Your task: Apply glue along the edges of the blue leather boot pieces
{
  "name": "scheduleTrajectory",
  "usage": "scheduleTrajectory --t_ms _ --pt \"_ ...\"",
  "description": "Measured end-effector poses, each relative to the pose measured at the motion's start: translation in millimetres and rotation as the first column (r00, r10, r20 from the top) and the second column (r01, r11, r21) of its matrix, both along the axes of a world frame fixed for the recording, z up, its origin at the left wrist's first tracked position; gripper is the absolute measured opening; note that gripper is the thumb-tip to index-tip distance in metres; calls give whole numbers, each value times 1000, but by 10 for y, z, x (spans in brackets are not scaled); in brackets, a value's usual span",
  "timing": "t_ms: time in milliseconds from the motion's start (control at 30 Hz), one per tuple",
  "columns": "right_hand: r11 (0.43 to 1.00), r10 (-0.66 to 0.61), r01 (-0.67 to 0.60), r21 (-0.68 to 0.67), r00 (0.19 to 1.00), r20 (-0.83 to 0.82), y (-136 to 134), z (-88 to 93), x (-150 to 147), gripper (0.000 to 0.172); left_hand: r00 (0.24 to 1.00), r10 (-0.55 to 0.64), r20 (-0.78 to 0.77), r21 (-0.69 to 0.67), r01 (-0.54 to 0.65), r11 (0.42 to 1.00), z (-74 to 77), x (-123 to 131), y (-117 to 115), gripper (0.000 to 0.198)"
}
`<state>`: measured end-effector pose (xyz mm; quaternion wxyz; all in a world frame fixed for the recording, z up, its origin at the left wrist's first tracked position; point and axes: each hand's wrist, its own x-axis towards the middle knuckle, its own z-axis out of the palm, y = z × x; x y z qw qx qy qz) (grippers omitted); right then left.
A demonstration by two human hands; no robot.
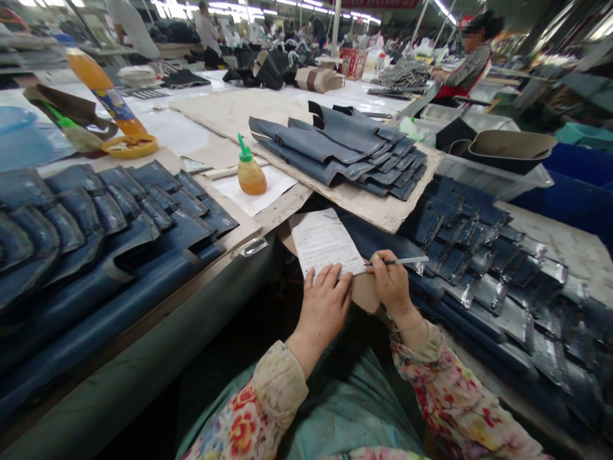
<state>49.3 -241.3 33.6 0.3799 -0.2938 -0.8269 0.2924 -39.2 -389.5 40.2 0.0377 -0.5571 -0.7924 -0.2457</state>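
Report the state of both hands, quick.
Left hand: open, fingers resting on the sheet of paper.
Right hand: closed, holding a pen, its tip at the sheet's edge.

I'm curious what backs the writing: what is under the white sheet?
A brown piece shows past the lower edge of the white sheet, between the left hand and right hand. Anything under the sheet's middle is covered.

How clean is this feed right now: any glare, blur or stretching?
Head view: white glare streaks the dark pieces at right; head view: ceiling lights burn out to white; head view: the paper carries writing too soft to read; head view: the dark pieces at left look stretched toward the frame edge.
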Motion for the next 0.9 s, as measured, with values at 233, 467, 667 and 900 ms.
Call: scheduleTrajectory --t_ms 233,467,667,900 --pt "1000 0 0 3 1000 6 4 -8 4 24 1000 8 -4 -5 -8 1000 9 3 0 29" --pt "1000 7 -7 -10 1000 1 2 -16 5 23 1000 10 0 -1 -10 1000 10 4 -2 29" --pt "1000 8 -8 -2 1000 1 3 -26 5 23 1000 7 2 -3 -7 1000 12 -2 6 30" --pt "1000 3 -3 0 1000 1 8 -26 5 23 1000 4 0 0 -4 1000 4 5 9 30"
